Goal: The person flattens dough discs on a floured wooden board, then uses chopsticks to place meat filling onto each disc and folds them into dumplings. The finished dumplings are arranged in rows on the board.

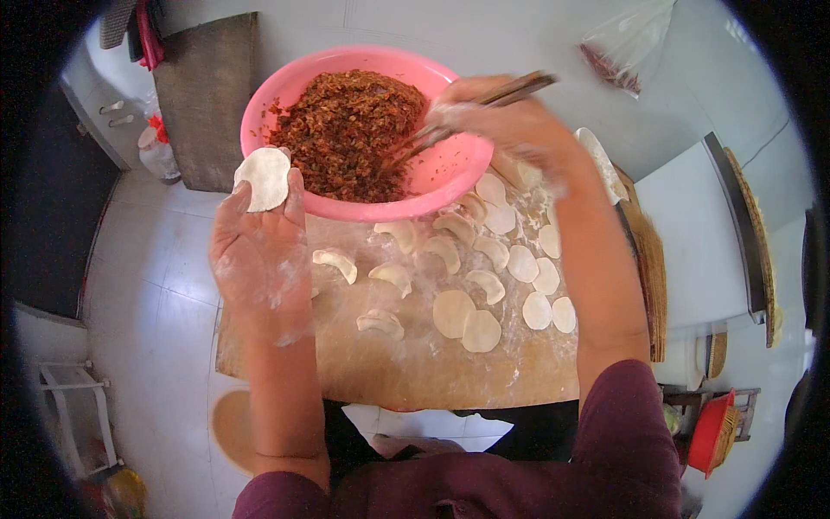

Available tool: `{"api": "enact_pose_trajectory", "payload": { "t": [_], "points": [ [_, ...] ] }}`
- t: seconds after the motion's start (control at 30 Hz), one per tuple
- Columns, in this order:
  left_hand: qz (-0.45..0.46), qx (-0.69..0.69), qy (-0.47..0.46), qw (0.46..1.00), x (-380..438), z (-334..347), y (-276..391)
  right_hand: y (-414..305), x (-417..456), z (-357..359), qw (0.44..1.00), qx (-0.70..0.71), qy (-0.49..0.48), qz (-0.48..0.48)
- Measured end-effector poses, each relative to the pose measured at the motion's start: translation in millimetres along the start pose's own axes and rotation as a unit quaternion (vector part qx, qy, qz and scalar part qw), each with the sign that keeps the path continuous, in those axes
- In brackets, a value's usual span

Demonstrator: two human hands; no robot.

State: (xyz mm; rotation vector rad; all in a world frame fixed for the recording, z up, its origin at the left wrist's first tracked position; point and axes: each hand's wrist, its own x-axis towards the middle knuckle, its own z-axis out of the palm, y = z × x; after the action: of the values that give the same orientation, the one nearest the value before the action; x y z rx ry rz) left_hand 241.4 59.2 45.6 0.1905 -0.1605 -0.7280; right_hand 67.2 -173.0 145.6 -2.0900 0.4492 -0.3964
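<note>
My left hand (262,253), dusted with flour, holds a round dough wrapper (264,180) flat on its fingers, the thumb at its edge. It is beside the left rim of a pink plastic basin (447,167). Inside the basin lies a mound of reddish-brown chopped filling (350,130). My right hand (499,117), blurred, grips a pair of chopsticks (438,134) above the right rim, their tips at the filling. Folded dumplings (389,279) lie spaced out on a floured wooden board (389,370) below the basin. Several bare wrappers (522,263) are spread on the board's right side.
Two larger overlapping wrappers (481,331) lie near the board's middle. A straw brush (645,272) and a white dish of flour (600,162) sit right of the board. A dark wooden panel (207,104) leans on the wall. Farther right is a red basin (710,434).
</note>
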Motion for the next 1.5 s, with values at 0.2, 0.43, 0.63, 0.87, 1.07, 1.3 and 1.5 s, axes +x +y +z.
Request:
{"api": "enact_pose_trajectory", "payload": {
  "t": [0.2, 0.43, 0.63, 0.87, 1.07, 1.3, 1.5],
  "points": [
    [-0.014, 0.017, -0.029, 0.999, -4.4, 16.1, 8.9, 19.5, 9.1, -46.4, 0.99, -0.046, 0.133, 0.009],
    [-0.022, 0.079, -0.001, 0.997, -6.1, 15.1, -6.6, 76.7, 62.2, -38.9, 0.997, -0.032, 0.06, -0.038],
    [-0.009, 0.06, -0.015, 0.998, -12.0, 8.7, -7.7, 77.6, 43.9, -20.8, 0.994, -0.063, 0.053, 0.077],
    [0.01, 0.126, -0.039, 0.991, -18.5, 10.3, -17.5, 53.0, 10.8, -32.9, 0.998, 0.023, 0.023, 0.051],
    [0.004, 0.134, -0.061, 0.989, -16.6, 4.2, -23.5, 45.3, 5.1, -52.9, 0.992, 0.071, 0.094, 0.044],
    [0.018, 0.15, -0.067, 0.986, -19.5, 9.9, -22.0, 55.5, 19.0, -22.3, 0.992, 0.024, 0.105, 0.059],
    [0.006, 0.148, -0.074, 0.986, -21.8, 6.6, -23.6, 85.9, 26.1, -10.4, 0.986, 0.075, 0.145, 0.032]
  ]
}}
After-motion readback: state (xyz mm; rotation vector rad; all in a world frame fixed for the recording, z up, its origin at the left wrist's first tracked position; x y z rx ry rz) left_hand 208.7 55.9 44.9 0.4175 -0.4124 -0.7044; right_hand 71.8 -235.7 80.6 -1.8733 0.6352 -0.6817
